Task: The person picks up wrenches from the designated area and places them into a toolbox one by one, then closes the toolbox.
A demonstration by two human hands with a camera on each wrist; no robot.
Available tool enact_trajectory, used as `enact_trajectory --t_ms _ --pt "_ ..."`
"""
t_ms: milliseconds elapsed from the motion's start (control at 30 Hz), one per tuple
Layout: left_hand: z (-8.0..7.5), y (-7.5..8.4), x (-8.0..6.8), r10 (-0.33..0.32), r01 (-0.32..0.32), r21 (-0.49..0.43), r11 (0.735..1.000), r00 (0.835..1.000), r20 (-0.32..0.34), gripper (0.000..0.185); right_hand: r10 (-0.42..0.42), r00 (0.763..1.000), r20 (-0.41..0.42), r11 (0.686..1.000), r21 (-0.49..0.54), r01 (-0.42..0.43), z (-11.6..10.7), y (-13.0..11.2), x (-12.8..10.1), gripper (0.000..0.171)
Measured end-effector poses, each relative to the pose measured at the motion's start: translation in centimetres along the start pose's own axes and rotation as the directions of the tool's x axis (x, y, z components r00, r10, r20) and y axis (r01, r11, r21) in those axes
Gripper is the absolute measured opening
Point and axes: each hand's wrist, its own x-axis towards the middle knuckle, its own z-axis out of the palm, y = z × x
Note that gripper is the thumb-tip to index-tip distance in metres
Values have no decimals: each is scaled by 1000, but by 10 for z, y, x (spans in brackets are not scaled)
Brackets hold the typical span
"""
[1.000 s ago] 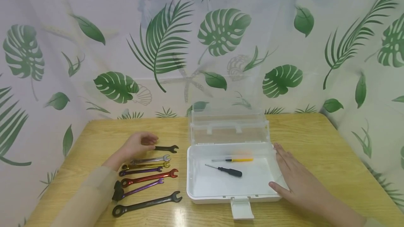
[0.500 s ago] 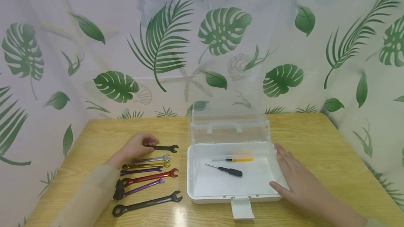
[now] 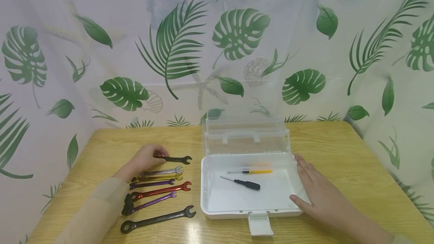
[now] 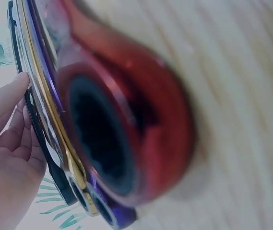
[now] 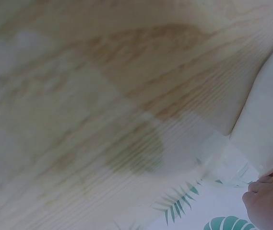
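In the head view my left hand [image 3: 148, 157] pinches the small black wrench [image 3: 178, 159] at the far end of the row. The left wrist view shows the thumb [image 4: 18, 85] on that wrench's edge with the fingers behind it. Nearer lie a silver wrench [image 3: 166, 171], a gold one [image 3: 159, 178], purple ones, a red wrench [image 3: 162, 190] and a large black wrench [image 3: 159, 219]. My right hand [image 3: 320, 189] rests with extended fingers along the right side of the white toolbox [image 3: 234, 213]. Inside are a black screwdriver [image 3: 246, 184] and a yellow-handled screwdriver [image 3: 259, 171].
The toolbox's clear lid [image 3: 247, 144] stands raised at the back. Its white latch [image 3: 260, 224] hangs down in front. All of this is on a wood-grain table [image 3: 342, 153], with a leaf-print cloth [image 3: 190, 29] behind.
My left fingers have drawn in around the small black wrench, and more of its shank now shows. The right hand and the toolbox stay in place.
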Motion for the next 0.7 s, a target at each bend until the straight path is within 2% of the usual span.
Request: enact_trajectory --t_ms 233,467,700 --pt "2 2 0 35 -37 53 998 999 33 8 18 999 26 1000 -11 -18 -2 -1 0 92" --pt "1 6 -3 21 -22 32 999 1000 19 7 31 998 50 999 -17 -30 -6 -2 0 92" --pt "-2 7 -3 34 -34 28 999 999 21 8 49 994 97 998 -38 -45 -12 -4 4 93"
